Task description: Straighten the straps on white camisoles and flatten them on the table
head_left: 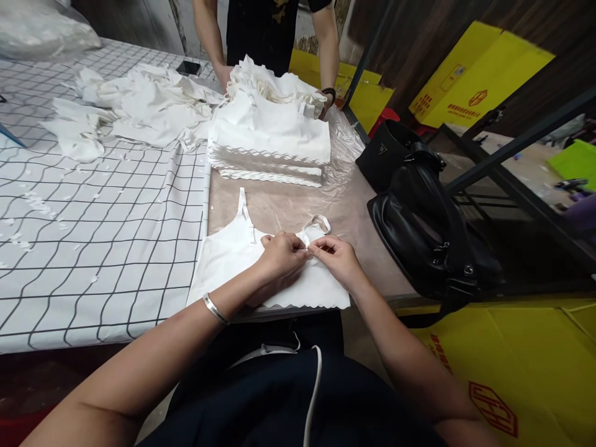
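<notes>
A white camisole top [228, 261] with thin straps and a scalloped hem lies flat at the table's near edge. My left hand [285, 253] rests over its middle, thumb and fingers pinched at the base of the right-hand strap [321, 222]. Right beside it, my right hand [336, 256] pinches the same spot, fingertips almost touching those of the left. The strap loops upward behind the hands. On the other side, the left-hand strap [243, 203] lies stretched away from me. Exactly what sits between the fingertips is too small to see fully.
Beyond the top stands a stack of white garments [270, 133], with another person's hands [225, 77] at its sides. Loose white garments [144, 105] lie heaped on the checked tablecloth [116, 248]. A black handbag [433, 217] is at the right; yellow cartons [512, 366] stand below.
</notes>
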`<state>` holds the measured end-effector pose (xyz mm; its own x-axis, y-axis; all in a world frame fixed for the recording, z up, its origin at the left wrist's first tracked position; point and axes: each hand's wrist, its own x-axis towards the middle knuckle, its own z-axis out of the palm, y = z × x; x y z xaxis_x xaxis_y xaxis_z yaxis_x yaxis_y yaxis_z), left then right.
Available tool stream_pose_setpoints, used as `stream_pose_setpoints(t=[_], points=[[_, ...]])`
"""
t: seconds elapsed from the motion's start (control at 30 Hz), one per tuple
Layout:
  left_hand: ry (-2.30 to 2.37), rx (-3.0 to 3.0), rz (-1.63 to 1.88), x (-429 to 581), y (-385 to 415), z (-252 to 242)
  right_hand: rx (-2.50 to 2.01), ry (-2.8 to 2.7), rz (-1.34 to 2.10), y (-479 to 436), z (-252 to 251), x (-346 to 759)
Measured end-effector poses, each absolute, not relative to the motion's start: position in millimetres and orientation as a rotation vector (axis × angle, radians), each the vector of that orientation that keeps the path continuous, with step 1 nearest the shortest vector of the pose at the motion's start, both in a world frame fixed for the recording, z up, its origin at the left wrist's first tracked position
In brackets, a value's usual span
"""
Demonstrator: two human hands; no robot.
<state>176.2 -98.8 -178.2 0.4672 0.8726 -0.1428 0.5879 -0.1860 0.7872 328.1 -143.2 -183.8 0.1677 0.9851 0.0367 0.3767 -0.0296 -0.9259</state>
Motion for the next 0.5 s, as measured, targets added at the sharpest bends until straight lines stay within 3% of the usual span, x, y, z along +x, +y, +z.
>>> stream_pose_setpoints(t=[0.3,0.5], points=[[1.218,1.864,0.469,173.0,-98.6,-181.3,-1.671,-1.254,1.319,-128.9,-159.8,338.9],[1.235,1.873,0.469,174.3,-96.4,-183.4,-1.634,-1.331,1.128,-131.1,-170.6,336.7]])
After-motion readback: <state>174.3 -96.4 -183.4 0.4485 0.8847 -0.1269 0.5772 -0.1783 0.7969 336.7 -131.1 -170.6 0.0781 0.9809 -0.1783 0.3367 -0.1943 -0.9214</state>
